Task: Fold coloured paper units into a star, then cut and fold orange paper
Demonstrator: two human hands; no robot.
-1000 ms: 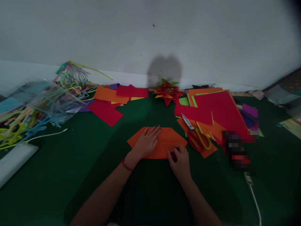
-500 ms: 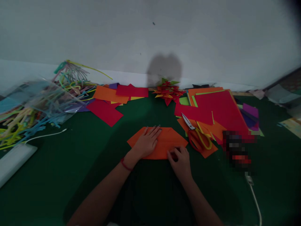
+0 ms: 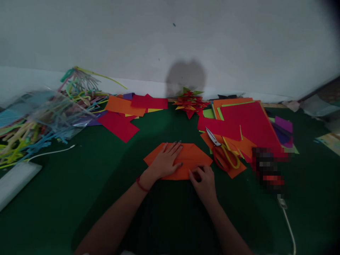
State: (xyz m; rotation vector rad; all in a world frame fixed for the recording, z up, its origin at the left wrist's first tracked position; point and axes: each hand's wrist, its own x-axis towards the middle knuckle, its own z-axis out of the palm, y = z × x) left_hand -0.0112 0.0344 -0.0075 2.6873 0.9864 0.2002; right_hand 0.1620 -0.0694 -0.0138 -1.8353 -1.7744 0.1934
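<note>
A folded sheet of orange paper (image 3: 186, 152) lies flat on the green tabletop, its corners slanted to a point at each side. My left hand (image 3: 165, 163) rests on its left half, palm down and fingers stretched out. At the lower right edge of the sheet, my right hand (image 3: 204, 180) has thumb and fingers curled together in a pinch on the paper. Just right of the sheet lie scissors (image 3: 224, 152) with red and yellow handles, on top of orange scraps.
A spiky red and green paper piece (image 3: 189, 102) stands by the wall. Stacked coloured paper (image 3: 247, 120) lies back right, red sheets (image 3: 119, 125) back left. Pipe cleaners in a plastic bag (image 3: 53, 109) and a white power strip (image 3: 18, 182) are at left. A blurred-out object (image 3: 268, 171) with a cable sits right.
My left thumb has spread away from the fingers across the paper. My right hand and the sheet have stayed in place.
</note>
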